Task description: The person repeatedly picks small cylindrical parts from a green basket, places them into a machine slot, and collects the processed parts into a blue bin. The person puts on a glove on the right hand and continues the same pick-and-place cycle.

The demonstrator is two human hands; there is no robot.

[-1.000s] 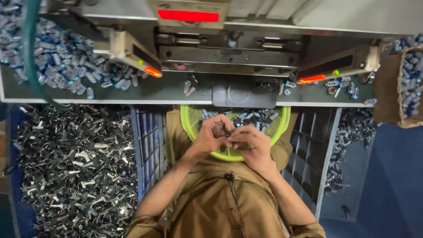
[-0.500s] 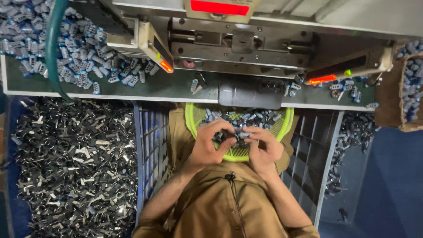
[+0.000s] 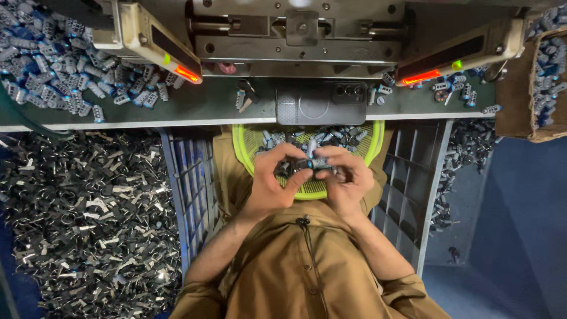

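Both my hands meet over a lime green mesh basket resting on my lap. My left hand and my right hand together pinch a small grey and black metal part between the fingertips. More small grey parts lie in the basket behind my fingers. A grey machine stands on the bench just beyond the basket.
A dark phone lies on the green bench edge. Blue-grey parts are heaped at the bench's left, and a cardboard box of them sits at right. Black and silver clips fill the left. Grey crates flank my lap.
My hands have dropped slightly lower over the basket and come together on the small part. The view has shifted closer to the machine.
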